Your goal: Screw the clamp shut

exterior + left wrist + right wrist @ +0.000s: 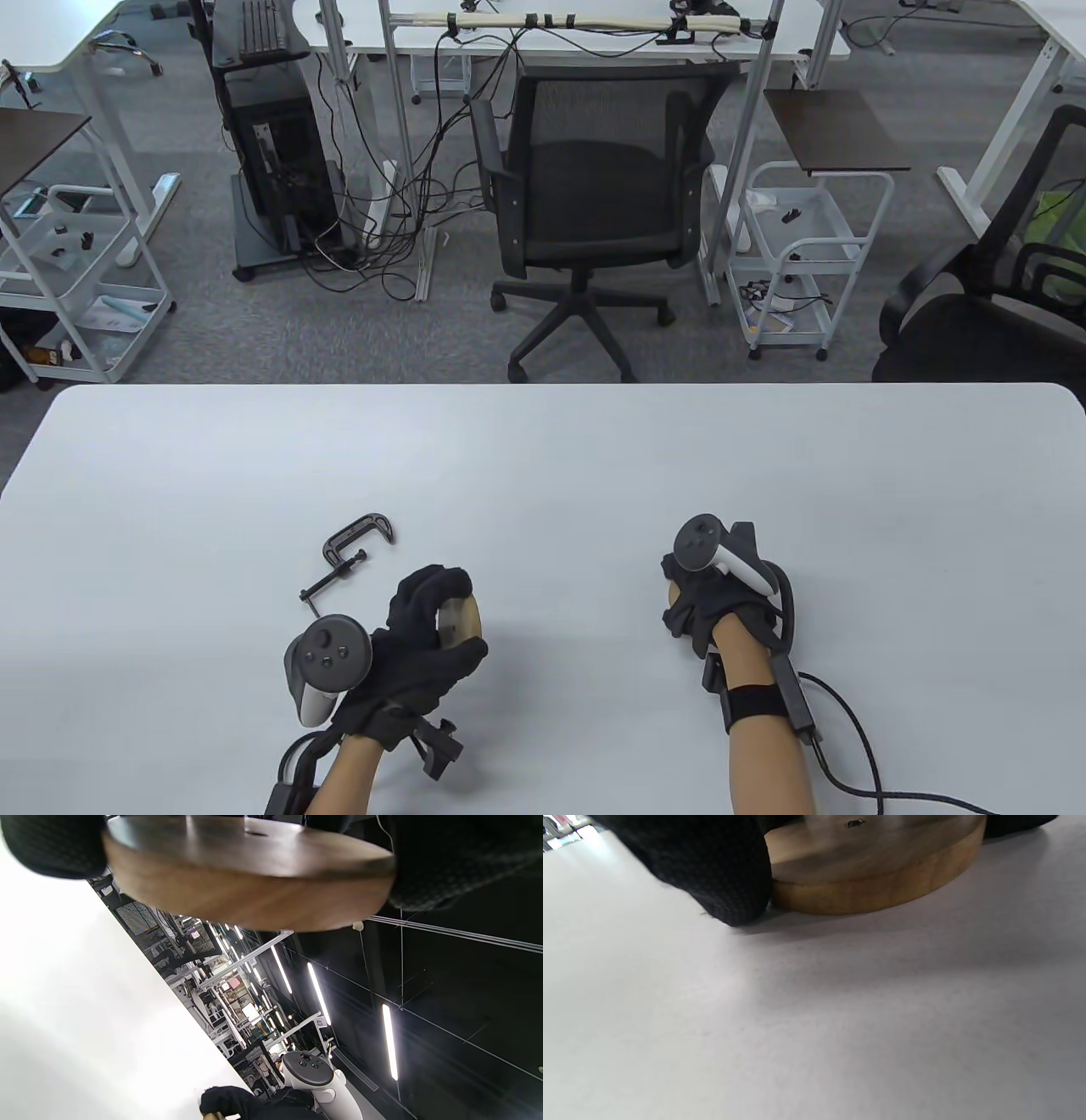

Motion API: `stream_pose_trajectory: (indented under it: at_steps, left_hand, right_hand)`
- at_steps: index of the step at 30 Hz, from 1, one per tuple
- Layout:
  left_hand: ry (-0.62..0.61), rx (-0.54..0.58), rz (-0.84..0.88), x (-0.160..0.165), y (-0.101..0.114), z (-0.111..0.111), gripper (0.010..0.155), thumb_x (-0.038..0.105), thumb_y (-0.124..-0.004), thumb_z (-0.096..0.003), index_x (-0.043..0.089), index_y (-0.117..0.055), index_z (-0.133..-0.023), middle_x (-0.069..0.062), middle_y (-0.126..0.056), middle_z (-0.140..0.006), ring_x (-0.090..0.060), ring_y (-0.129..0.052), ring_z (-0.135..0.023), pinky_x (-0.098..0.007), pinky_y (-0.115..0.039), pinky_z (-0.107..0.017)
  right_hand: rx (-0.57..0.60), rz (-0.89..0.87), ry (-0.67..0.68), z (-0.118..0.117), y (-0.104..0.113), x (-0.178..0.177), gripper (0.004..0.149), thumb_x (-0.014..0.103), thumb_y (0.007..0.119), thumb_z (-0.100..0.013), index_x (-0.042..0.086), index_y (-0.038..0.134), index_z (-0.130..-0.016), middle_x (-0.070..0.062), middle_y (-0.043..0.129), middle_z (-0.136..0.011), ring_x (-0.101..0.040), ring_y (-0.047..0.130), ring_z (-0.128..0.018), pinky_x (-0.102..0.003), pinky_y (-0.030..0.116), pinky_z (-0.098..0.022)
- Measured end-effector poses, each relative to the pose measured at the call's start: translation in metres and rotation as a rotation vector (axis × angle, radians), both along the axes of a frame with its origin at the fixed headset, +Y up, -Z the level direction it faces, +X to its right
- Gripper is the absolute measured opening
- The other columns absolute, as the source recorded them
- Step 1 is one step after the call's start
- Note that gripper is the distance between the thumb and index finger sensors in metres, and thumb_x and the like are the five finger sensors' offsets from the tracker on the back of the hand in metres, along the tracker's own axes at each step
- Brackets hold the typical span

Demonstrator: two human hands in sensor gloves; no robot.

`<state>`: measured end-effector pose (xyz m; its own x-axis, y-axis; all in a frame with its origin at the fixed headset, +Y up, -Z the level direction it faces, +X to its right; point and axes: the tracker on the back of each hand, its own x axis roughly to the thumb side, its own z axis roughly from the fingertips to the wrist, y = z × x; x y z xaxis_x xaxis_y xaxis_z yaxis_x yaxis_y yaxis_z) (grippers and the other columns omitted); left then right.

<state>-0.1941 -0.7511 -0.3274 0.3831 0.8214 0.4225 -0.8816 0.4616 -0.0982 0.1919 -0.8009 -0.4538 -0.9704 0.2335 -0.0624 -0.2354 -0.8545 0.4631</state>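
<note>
A small black C-clamp (pixel 352 556) lies on the white table (pixel 543 458), left of centre, its screw and crossbar pointing toward the near left. No hand touches it. My left hand (pixel 424 632) sits just right of the clamp and grips a round wooden disc (pixel 458 618), lifted on edge; the disc fills the top of the left wrist view (pixel 250 870). My right hand (pixel 704 594) rests over a second wooden disc (pixel 673 592) that lies flat on the table, seen close in the right wrist view (pixel 874 870).
A black office chair (pixel 585 195) stands beyond the table's far edge. White trolleys (pixel 797 255) and desks stand on the floor behind. My right hand's cable (pixel 848 747) trails off the near right.
</note>
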Motion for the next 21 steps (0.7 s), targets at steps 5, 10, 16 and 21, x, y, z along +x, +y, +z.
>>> stream_pose_trajectory:
  at_steps: [5,10,16,21]
  left_hand:
    - [-0.014,-0.003,-0.031,0.007,-0.003,0.0,0.081,0.062,-0.087,-0.0466,0.036,-0.044,-0.11,-0.026,-0.036,-0.115,-0.059,-0.046,-0.095,-0.069,-0.075,-0.048]
    - [-0.033,0.004,-0.064,0.012,-0.005,0.003,0.081,0.062,-0.087,-0.0465,0.036,-0.043,-0.11,-0.026,-0.036,-0.115,-0.059,-0.046,-0.095,-0.069,-0.075,-0.049]
    - [-0.048,-0.019,-0.058,0.014,-0.01,-0.003,0.081,0.062,-0.087,-0.0464,0.036,-0.044,-0.11,-0.024,-0.036,-0.116,-0.059,-0.046,-0.095,-0.069,-0.075,-0.049]
    - [-0.075,0.001,-0.063,0.02,-0.009,0.004,0.081,0.062,-0.087,-0.0463,0.036,-0.044,-0.11,-0.025,-0.036,-0.115,-0.059,-0.046,-0.095,-0.069,-0.075,-0.049]
  right_hand:
    - [0.115,0.017,0.02,0.003,-0.005,0.003,0.076,0.051,0.094,-0.037,0.037,0.058,-0.102,-0.013,0.039,-0.112,-0.056,0.045,-0.089,-0.072,0.06,-0.05]
    - [0.207,-0.023,0.041,0.016,-0.001,0.005,0.076,0.052,0.097,-0.035,0.037,0.062,-0.1,-0.013,0.043,-0.111,-0.055,0.05,-0.087,-0.071,0.064,-0.048]
    - [0.337,-0.326,0.057,0.052,0.016,0.002,0.079,0.054,0.096,-0.036,0.037,0.057,-0.102,-0.013,0.04,-0.113,-0.055,0.049,-0.088,-0.07,0.065,-0.049]
    - [0.401,-0.565,0.066,0.075,0.027,-0.004,0.08,0.053,0.096,-0.037,0.035,0.057,-0.104,-0.015,0.04,-0.113,-0.056,0.048,-0.088,-0.071,0.064,-0.05]
